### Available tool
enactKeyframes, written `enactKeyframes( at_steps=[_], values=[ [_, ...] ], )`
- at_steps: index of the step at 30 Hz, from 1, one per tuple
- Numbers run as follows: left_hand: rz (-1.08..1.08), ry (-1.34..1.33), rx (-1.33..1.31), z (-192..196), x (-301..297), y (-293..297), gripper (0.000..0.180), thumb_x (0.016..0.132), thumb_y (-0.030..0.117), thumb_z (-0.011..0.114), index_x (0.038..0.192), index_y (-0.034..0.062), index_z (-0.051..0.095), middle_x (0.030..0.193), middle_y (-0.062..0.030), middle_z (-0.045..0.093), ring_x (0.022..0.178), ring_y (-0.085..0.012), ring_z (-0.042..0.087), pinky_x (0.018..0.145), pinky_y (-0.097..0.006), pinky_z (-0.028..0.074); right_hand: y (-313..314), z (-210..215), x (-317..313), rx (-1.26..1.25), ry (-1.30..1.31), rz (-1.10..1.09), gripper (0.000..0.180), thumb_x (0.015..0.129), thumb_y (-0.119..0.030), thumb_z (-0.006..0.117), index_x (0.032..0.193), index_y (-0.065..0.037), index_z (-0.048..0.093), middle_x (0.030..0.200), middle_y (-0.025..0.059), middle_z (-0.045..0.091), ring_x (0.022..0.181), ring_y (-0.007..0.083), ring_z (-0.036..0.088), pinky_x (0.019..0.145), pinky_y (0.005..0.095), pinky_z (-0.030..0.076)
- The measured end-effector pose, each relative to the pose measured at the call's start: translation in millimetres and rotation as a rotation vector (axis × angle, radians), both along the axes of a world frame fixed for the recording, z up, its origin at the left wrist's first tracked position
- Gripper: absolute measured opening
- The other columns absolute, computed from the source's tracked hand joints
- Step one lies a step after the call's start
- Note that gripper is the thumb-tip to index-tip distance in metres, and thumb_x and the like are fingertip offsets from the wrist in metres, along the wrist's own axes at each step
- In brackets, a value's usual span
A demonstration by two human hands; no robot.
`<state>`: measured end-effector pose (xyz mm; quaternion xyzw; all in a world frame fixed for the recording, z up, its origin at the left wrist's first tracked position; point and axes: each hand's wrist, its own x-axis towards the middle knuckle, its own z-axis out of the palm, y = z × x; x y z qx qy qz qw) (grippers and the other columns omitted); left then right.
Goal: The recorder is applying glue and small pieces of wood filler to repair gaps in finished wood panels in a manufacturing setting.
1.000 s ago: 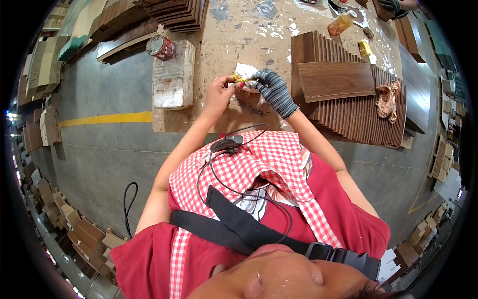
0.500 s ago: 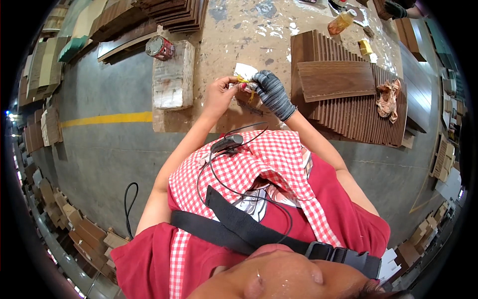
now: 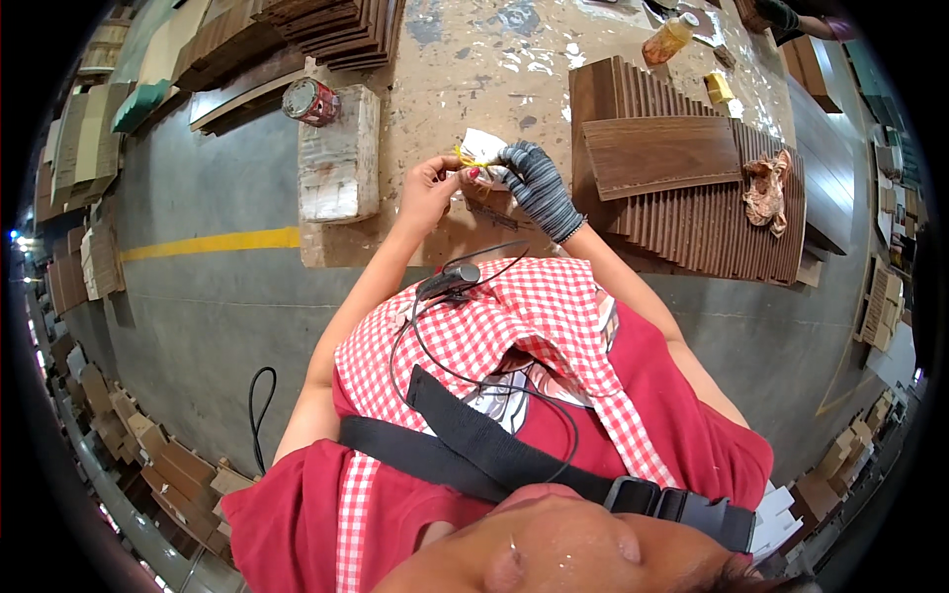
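Note:
Close together above the worktable [image 3: 425, 109], my two hands work at a small crumpled white bundle [image 3: 481, 145] that looks like cloth or paper. A thin yellow string [image 3: 474, 161] crosses it between my fingertips. Bare, with red nails, my left hand [image 3: 431, 190] pinches the string at its left side. My right hand [image 3: 540, 191], in a grey striped glove, has its fingers closed at the string's right side, against the bundle. Whether those fingers also grip the bundle is hard to see.
A red-labelled can [image 3: 310, 102] stands on a pale, paint-stained block [image 3: 341, 163] to the left. Rightward lie stacked brown boards [image 3: 692, 222], one loose board [image 3: 662, 156] and a crumpled rag [image 3: 765, 193]. Farther back are a bottle [image 3: 668, 42] and a yellow piece [image 3: 719, 88]. Another person's gloved hand [image 3: 778, 14] shows far right.
My fingers have shifted slightly, and the yellow string now runs more plainly across the white bundle between them. More of the bundle shows. The view has moved a little.

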<state>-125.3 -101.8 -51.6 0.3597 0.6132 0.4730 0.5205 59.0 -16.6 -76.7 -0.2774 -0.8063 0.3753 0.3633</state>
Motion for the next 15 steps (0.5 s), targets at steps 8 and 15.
enactKeyframes(
  at_steps=[8,15],
  values=[
    [0.012,0.131,0.058,4,14,0,0.017,0.089,0.013,0.064,0.100,0.0003,0.065,0.067,0.0054,0.055,0.049,-0.0003,0.038,0.042,-0.018,0.027,2,8,-3,0.049,0.009,-0.036,0.017,0.077,-0.005,0.067,0.093,-0.002,0.061,0.085,0.0139,0.057,0.083,0.0315,0.055,0.078,0.0400,0.046],
    [0.071,0.028,0.038,5,18,-4,0.017,0.087,0.009,0.063,0.098,-0.0041,0.064,0.075,0.0024,0.060,0.066,-0.0022,0.049,0.057,-0.018,0.038,2,6,4,0.002,-0.145,-0.021,0.015,0.078,-0.009,0.067,0.091,-0.004,0.064,0.083,0.0131,0.058,0.081,0.0296,0.056,0.078,0.0383,0.046]
  ],
)
